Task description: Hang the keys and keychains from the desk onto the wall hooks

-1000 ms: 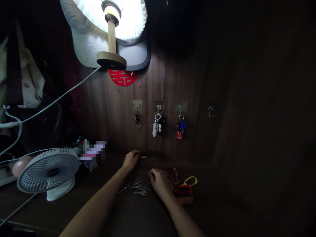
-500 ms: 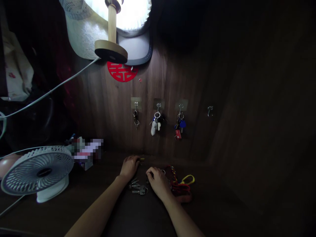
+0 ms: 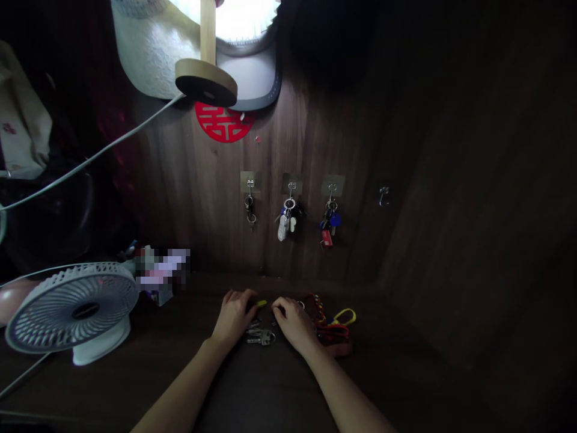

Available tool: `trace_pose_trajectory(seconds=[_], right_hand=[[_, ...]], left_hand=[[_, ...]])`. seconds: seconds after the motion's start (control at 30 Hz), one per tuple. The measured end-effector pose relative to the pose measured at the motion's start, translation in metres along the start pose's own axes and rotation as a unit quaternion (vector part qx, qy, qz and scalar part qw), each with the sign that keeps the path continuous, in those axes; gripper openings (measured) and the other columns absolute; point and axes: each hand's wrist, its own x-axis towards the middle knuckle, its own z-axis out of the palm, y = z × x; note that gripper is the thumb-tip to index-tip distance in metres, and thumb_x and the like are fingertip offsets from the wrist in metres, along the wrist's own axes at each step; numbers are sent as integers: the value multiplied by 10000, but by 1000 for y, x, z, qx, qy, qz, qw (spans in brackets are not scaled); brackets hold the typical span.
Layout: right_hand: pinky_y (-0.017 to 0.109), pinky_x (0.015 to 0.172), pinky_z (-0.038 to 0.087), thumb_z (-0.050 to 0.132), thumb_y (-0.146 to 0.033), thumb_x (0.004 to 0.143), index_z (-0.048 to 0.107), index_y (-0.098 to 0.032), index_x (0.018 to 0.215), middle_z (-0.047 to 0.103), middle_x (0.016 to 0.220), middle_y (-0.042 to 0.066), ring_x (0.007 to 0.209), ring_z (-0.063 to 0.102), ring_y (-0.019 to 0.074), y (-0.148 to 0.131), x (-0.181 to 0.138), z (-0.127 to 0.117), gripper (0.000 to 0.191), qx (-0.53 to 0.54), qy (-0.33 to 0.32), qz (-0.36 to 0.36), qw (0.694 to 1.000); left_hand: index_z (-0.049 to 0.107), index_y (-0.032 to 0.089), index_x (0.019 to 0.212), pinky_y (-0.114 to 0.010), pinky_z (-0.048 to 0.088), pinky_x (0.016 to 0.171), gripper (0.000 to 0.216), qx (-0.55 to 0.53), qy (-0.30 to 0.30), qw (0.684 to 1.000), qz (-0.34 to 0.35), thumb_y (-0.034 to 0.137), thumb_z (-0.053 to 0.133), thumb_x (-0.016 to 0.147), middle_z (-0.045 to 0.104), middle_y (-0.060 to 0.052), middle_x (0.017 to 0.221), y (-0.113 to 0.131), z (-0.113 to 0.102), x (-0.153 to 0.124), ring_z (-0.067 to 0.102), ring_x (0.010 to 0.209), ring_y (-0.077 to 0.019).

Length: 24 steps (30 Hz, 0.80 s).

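In the head view my left hand [image 3: 235, 314] is closed over the dark tabletop, with a small yellow piece [image 3: 261, 304] at its thumb and fingertips. What that piece belongs to is too dark to make out. Facing it, my right hand [image 3: 294, 323] has its fingers curled down in a pinch; anything inside them is hidden. Between the wrists lie loose keys [image 3: 262, 338] with a ring, partly covered by my left hand. Just right of my right hand is a heap of red cords [image 3: 333, 331], with a braided cord [image 3: 319, 307] and a yellow loop [image 3: 346, 316].
Three key bunches hang on wall hooks: a small one [image 3: 250, 210], a middle one [image 3: 283, 225] and one with blue and red tags [image 3: 328, 227]. Another hook [image 3: 383, 196] is to their right. A white fan [image 3: 85, 310] stands left; a lamp [image 3: 206, 81] hangs above.
My left hand has come slightly nearer and turned toward my right hand, and the yellow piece shows more. My right hand stays curled, barely shifted. The camera view has tilted slightly.
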Motion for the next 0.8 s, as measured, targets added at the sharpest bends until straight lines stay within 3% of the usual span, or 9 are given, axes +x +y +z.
trace_pose_trajectory(seconds=[0.23, 0.4, 0.5, 0.8], right_hand=[[271, 795, 431, 429, -195, 826, 591, -214, 932, 655, 929, 25, 887, 600, 163, 1, 0, -2, 195, 82, 42, -9, 996], [304, 883, 434, 459, -212, 802, 521, -213, 1111, 633, 1073, 44, 1005, 577, 167, -5, -2, -5, 315, 158, 83, -44, 983], [304, 897, 433, 465, -246, 810, 506, -213, 1152, 624, 1123, 48, 1039, 569, 169, -10, -3, -8, 346, 192, 97, -50, 975], [268, 748, 446, 528, -321, 797, 587, -205, 874, 649, 848, 20, 829, 596, 175, -18, -5, -15, 151, 308, 97, -45, 945]], left_hand=[[512, 254, 1040, -407, 250, 1078, 214, -102, 28, 992, 73, 210, 502, 830, 666, 19, 1013, 7, -2, 0, 614, 951, -145], [514, 244, 1052, -332, 444, 934, 223, -200, 42, 977, 65, 240, 516, 829, 636, -11, 1031, 14, -6, 0, 600, 972, -162], [517, 245, 1075, -291, 487, 864, 243, -246, 33, 966, 67, 246, 517, 832, 626, -18, 1046, 16, -5, -1, 598, 977, -162], [542, 234, 1071, -287, 501, 799, 265, -275, 107, 950, 98, 219, 583, 810, 624, -14, 977, 13, 1, -2, 608, 889, -153]])
